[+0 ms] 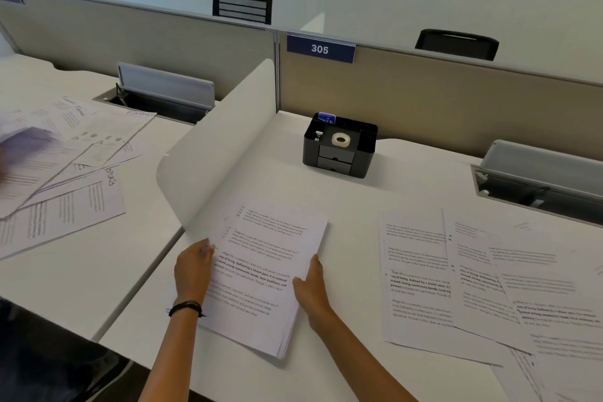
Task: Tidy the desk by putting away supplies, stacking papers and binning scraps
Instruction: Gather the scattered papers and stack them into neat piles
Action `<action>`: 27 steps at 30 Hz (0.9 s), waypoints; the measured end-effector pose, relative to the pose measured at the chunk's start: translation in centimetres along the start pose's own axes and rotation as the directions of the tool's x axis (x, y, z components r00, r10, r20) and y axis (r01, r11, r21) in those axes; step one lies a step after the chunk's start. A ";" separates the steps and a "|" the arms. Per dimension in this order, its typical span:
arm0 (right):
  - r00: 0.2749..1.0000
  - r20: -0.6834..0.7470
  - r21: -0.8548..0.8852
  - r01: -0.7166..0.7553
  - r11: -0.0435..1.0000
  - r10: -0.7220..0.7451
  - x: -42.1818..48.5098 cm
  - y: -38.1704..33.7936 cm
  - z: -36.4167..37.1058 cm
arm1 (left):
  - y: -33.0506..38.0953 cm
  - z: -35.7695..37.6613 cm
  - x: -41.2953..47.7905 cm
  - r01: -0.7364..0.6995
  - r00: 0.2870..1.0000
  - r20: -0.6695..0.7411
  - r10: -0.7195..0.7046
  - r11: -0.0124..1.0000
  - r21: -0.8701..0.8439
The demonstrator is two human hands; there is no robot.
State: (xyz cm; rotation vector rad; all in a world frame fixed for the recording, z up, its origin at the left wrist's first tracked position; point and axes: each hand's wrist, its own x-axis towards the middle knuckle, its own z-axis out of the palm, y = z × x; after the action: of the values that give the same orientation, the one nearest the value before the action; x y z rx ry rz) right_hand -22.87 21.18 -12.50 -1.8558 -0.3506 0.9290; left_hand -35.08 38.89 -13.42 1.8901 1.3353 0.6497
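Note:
A stack of printed papers [261,258] lies on the white desk [375,192] in front of me, turned slightly clockwise. My left hand [192,271] holds its left edge, thumb on top. My right hand [311,290] presses against its right edge. More printed sheets [473,281] lie spread and overlapping on the right side of the desk. A black desk organiser [339,147] stands at the back, holding a roll of tape [341,139], a blue item and a small metal item.
A curved white divider [225,140] separates my desk from the neighbouring desk on the left, where other loose sheets [65,173] lie. Open cable trays [538,183] sit at the back of both desks. Beige partition with sign 305 [320,49] behind.

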 end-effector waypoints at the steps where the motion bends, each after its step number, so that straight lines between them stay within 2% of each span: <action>1: 1.000 0.019 -0.004 -0.008 1.000 0.008 0.1 -0.1 0.2 | 0.0 0.1 0.1 0.008 1.000 0.005 -0.008 1.000 -0.005; 4: 0.995 0.099 -0.041 0.001 0.999 0.003 0.4 -0.3 0.7 | 0.1 0.1 -0.1 -0.033 0.999 0.003 0.033 0.999 0.001; 8: 0.974 0.226 -0.140 0.026 0.990 0.006 0.8 -0.6 0.4 | -0.2 0.3 0.0 0.012 1.000 0.027 -0.014 0.996 0.086; 13: 0.971 0.237 -0.180 0.064 0.982 -0.019 0.6 -1.2 -2.2 | -0.6 1.0 0.4 -0.065 0.998 0.017 0.063 0.981 0.184; 16: 0.980 0.162 -0.231 0.150 0.961 -0.114 0.0 -0.8 -4.9 | 0.0 2.3 0.2 -0.150 0.989 0.036 0.145 0.968 0.200; 20: 0.966 -0.004 -0.369 0.238 0.899 -0.257 -1.0 1.0 -9.2 | 3.3 4.6 -0.8 -0.212 0.969 0.124 0.213 0.977 -0.020; 22: 0.951 -0.091 -0.385 0.240 0.891 -0.295 -1.5 2.1 -11.9 | 5.7 6.0 -1.7 -0.178 0.958 0.192 0.212 0.967 -0.180; 24: 0.931 -0.168 -0.405 0.234 0.884 -0.324 -2.2 3.4 -14.9 | 8.3 7.5 -3.0 -0.086 0.945 0.276 0.174 0.949 -0.302; 27: 0.886 -0.303 -0.487 0.174 0.856 -0.352 -3.0 6.0 -19.2 | 11.0 10.3 -5.5 0.052 0.885 0.451 0.117 0.937 -0.345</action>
State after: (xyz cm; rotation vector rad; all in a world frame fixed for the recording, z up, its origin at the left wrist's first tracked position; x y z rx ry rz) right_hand -11.77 4.17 -12.29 -2.2814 -0.6021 0.2833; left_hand -22.97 28.70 -11.02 1.6407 0.8160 0.3777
